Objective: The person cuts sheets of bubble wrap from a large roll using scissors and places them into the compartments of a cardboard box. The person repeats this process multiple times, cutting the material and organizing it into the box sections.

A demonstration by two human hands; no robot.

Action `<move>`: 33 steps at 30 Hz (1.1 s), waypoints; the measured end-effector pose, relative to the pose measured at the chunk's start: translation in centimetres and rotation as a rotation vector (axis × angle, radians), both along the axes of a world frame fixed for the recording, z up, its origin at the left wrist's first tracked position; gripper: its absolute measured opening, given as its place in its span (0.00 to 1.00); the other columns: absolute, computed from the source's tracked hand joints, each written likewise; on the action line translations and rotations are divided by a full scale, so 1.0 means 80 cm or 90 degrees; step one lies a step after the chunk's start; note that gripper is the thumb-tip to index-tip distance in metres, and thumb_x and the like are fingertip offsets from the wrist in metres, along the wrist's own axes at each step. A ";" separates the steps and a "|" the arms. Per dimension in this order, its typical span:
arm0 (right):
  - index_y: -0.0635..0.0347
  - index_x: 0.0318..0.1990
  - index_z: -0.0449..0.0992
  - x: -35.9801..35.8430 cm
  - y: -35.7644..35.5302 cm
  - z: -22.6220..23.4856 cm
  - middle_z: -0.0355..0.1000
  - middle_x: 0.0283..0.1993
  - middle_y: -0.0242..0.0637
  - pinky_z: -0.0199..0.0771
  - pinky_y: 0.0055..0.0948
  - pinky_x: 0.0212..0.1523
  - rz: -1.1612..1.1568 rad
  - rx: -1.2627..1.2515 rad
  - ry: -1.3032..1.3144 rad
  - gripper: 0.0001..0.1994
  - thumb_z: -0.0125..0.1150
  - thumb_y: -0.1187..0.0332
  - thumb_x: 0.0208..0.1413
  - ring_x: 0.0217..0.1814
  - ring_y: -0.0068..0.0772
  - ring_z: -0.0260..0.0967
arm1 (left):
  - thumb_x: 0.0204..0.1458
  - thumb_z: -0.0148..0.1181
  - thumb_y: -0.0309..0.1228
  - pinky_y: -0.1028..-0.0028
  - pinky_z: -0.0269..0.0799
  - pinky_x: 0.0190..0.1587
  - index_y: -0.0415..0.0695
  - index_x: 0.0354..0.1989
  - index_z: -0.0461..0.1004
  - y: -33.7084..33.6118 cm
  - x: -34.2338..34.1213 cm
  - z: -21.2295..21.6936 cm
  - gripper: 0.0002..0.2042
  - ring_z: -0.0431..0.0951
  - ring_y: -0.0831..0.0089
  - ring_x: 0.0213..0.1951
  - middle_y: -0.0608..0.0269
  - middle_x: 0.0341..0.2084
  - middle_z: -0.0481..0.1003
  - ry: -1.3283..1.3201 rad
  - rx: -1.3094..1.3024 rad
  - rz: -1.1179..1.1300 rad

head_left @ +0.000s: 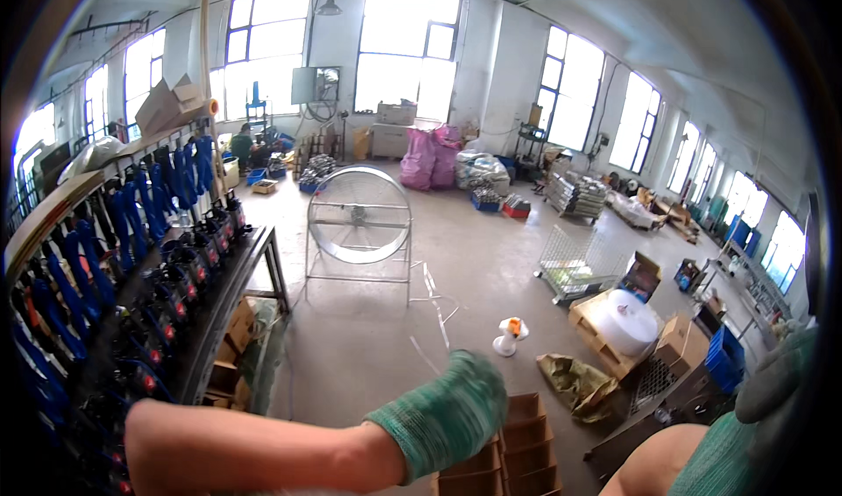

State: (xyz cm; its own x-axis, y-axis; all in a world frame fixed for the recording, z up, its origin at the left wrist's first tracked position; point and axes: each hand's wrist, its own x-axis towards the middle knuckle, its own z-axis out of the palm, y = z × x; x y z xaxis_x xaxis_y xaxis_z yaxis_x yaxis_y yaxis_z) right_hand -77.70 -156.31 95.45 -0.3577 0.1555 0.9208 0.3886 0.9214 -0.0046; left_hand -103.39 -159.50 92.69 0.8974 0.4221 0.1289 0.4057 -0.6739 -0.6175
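Observation:
My left hand (452, 408), in a green knitted glove, reaches across the lower middle of the head view. Motion smears it and its fingers are hidden, so whether it holds anything cannot be made out. Just beyond and below it stands a brown cardboard box (532, 448) divided into compartments, partly covered by the glove. At the lower right edge, close to the camera, is my right hand (776, 391) in a green glove with grey fingers. The dark rim of the view cuts it off, and its grip does not show.
On the left, a dark workbench (224, 307) carries a row of black-and-red devices (180, 307) under hanging blue-handled tools (83, 250). Ahead stands a large round fan (358, 255). Rightward are a white stool (506, 342), wire cart (574, 264), plastic-wrap roll (624, 316) and blue crate (724, 356).

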 end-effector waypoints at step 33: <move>0.60 0.44 0.68 -0.013 0.668 -0.012 0.65 0.40 0.40 0.72 0.33 0.42 -0.579 0.094 0.039 0.09 0.54 0.73 0.56 0.39 0.37 0.67 | 0.59 0.57 0.34 0.55 0.76 0.48 0.39 0.57 0.73 0.936 -0.006 -0.048 0.19 0.80 0.46 0.43 0.43 0.41 0.79 -0.300 -0.870 0.008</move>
